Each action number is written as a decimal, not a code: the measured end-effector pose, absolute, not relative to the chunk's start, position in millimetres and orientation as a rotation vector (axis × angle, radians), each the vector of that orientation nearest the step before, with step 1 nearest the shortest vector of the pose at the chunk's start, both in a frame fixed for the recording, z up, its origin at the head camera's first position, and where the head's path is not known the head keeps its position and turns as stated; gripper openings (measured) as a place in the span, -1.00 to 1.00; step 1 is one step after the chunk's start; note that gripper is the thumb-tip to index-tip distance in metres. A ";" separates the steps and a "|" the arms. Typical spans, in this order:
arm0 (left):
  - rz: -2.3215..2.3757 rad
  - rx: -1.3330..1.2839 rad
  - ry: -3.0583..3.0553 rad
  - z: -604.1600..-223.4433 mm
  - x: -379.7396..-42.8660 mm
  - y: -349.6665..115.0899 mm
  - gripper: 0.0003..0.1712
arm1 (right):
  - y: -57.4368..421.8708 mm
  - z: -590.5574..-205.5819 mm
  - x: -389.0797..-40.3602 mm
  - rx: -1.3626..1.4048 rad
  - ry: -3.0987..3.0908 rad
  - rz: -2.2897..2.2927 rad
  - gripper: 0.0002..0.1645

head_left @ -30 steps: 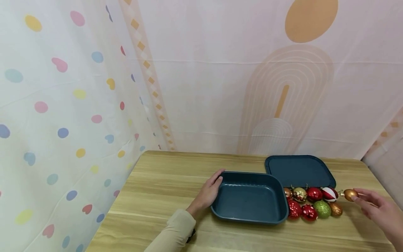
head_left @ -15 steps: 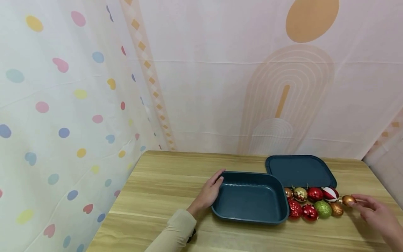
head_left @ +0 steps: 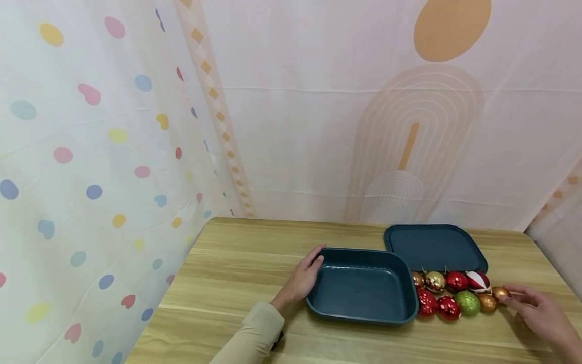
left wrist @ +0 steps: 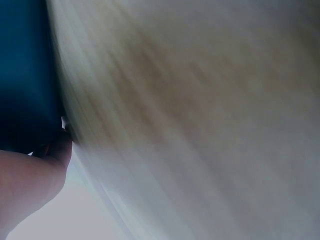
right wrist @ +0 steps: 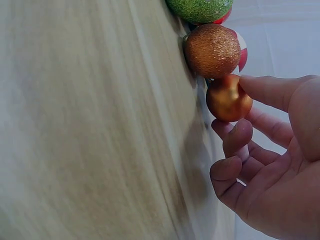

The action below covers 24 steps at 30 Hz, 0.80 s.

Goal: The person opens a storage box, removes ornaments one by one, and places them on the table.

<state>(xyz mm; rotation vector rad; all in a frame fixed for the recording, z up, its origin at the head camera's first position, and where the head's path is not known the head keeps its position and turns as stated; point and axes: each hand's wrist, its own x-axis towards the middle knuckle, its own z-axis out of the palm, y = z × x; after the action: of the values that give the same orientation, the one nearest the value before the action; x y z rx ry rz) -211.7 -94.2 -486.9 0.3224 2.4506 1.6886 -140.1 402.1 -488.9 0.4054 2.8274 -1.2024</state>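
My left hand (head_left: 302,279) grips the left end of a dark blue rectangular container (head_left: 364,320), thumb at the rim. In the left wrist view part of that hand (left wrist: 35,175) shows against the container's dark wall (left wrist: 27,75). At the far right my right hand (head_left: 541,314) pinches a shiny gold Christmas ball (right wrist: 229,100) between thumb and fingers. The gold ball sits right against a glittery copper ball (right wrist: 212,51), at the right end of two rows of baubles. Among them are a green glitter ball (head_left: 467,303) and a red-and-white striped one (head_left: 477,281).
Behind the baubles lies a flat dark blue lid (head_left: 434,247). Red baubles (head_left: 426,302) stand close to the container's right side. The wooden table (head_left: 236,258) reaches back to a patterned cloth backdrop (head_left: 291,126).
My right hand has brought the gold ball slightly left and toward the front, from beside the striped ball to beside the copper one. The left hand keeps its hold on the container.
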 end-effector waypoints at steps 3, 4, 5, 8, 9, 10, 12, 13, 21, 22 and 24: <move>1.683 0.318 2.456 -487.2 -211.2 -94.7 -0.43 | 402.5 -491.6 -141.5 0.442 2.810 -1.200 -0.29; 1.682 0.314 2.457 -487.3 -211.2 -94.9 -0.43 | 402.8 -492.2 -142.2 0.452 2.802 -1.200 -0.28; 1.680 0.312 2.458 -487.5 -211.3 -94.9 -0.43 | 402.9 -492.9 -142.9 0.470 2.792 -1.199 -0.28; 1.680 0.317 2.459 -487.9 -211.3 -95.3 -0.44 | 403.1 -494.0 -145.0 0.496 2.763 -1.199 -0.24; 1.682 0.319 2.458 -488.2 -211.6 -95.3 -0.44 | 403.0 -494.0 -145.3 0.499 2.759 -1.196 -0.23; 1.683 0.319 2.457 -488.3 -211.8 -95.3 -0.44 | 402.9 -493.7 -145.5 0.500 2.754 -1.192 -0.22; 1.681 0.321 2.459 -488.3 -211.9 -95.4 -0.44 | 402.5 -493.0 -145.6 0.495 2.751 -1.189 -0.20; 1.683 0.318 2.457 -488.0 -211.9 -95.3 -0.43 | 402.5 -492.7 -145.4 0.489 2.750 -1.189 -0.20; 1.681 0.306 2.455 -485.5 -211.5 -94.4 -0.43 | 407.3 -497.8 -148.3 0.495 2.734 -1.196 -0.16; 1.681 0.309 2.455 -485.4 -211.5 -94.4 -0.43 | 408.5 -499.4 -148.9 0.496 2.730 -1.196 -0.15; 1.681 0.307 2.453 -485.1 -211.2 -94.2 -0.43 | 410.3 -502.0 -149.8 0.502 2.721 -1.194 -0.14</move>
<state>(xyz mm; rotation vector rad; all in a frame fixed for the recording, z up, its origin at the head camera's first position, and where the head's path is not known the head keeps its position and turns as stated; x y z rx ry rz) -211.2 -94.2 -485.1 0.3068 2.4530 1.6810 -149.8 410.3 -502.0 0.5025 2.7211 -1.1939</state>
